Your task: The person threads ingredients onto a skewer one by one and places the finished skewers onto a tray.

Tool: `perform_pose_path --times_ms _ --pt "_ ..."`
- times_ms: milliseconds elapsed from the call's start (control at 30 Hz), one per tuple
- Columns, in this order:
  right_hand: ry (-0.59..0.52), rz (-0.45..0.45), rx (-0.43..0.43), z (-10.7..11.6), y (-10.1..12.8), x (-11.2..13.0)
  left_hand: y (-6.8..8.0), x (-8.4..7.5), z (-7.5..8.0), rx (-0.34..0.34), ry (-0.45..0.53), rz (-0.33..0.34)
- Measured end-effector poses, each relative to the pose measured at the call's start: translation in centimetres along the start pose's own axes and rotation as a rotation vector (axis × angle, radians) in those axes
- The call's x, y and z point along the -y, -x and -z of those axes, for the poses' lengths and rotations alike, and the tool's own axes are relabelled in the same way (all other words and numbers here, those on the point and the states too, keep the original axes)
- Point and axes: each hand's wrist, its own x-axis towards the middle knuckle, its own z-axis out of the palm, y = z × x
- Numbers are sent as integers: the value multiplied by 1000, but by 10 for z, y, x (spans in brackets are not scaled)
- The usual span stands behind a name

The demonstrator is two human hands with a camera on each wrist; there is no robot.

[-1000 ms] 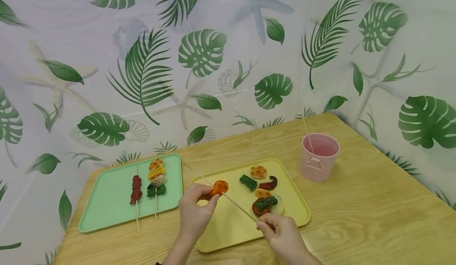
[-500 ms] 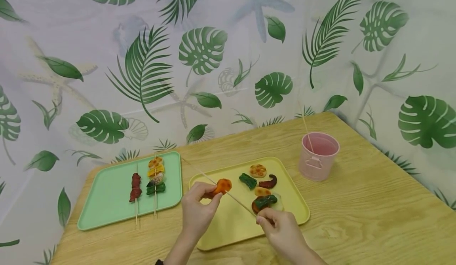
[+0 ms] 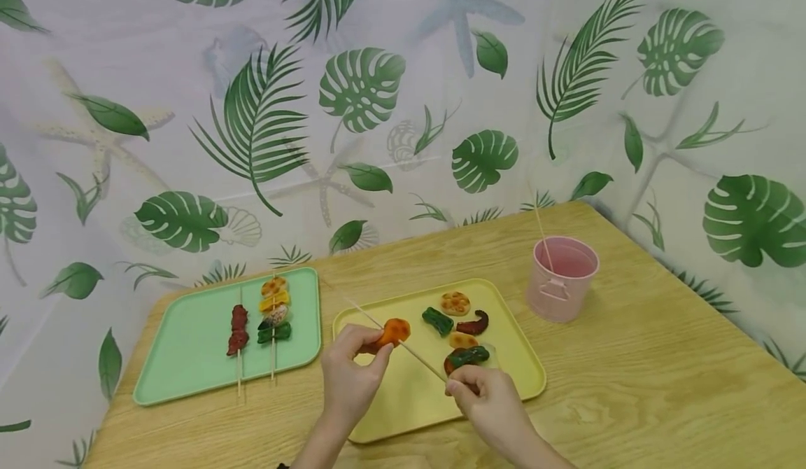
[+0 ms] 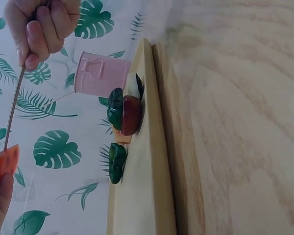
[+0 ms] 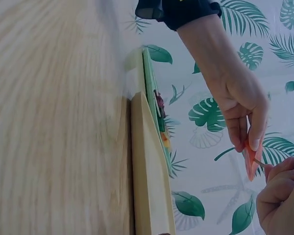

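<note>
Pink bucket (image 3: 562, 278), green tray (image 3: 189, 357)

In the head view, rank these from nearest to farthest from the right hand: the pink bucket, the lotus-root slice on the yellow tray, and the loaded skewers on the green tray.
From the right hand:
1. Lotus-root slice, on the yellow tray, just beyond the hand.
2. Pink bucket, on the table to the far right.
3. Loaded skewers, on the green tray, far left.

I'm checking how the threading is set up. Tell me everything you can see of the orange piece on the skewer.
The orange piece is a small, roundish, flat slice with a lumpy edge and a glossy look, like toy food. The left hand pinches it between thumb and fingertips above the yellow tray. A thin wooden skewer runs through it on a slant, its lower end gripped by the right hand. In the right wrist view the slice shows edge-on.
</note>
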Motion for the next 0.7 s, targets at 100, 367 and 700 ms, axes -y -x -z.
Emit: perform_pose_path --times_ms 100,367,700 --pt "-95 -56 30 1 -2 1 -1 -1 -1 -3 -3 -7" --pt "-184 -66 89 5 -9 -2 -3 6 1 61 -38 -18" --pt "-14 -14 129 3 -11 -6 -3 13 0 101 -56 -30"
